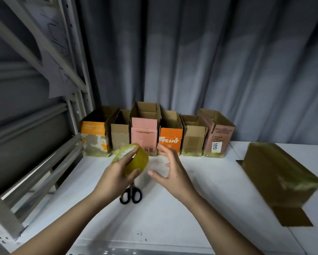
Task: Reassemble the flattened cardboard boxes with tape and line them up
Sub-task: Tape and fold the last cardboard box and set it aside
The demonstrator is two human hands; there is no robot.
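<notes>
Six open boxes (154, 131) standing in a row at the counter's (173, 218) back edge, insides not showing, left hand (115, 173) gripping tape roll (134, 159), right hand (171, 170) hovering with fingers spread, holding nothing, taped box (278, 177) lying at right, scissors (130, 195) lying below the hands.

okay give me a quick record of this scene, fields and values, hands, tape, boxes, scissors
left hand: grips the tape roll
right hand: open, fingers spread, holding nothing
row of boxes: six, upright, open-topped, along the curtain
taped box: lying on its side, apart at right
scissors: on the table, below the hands
</notes>
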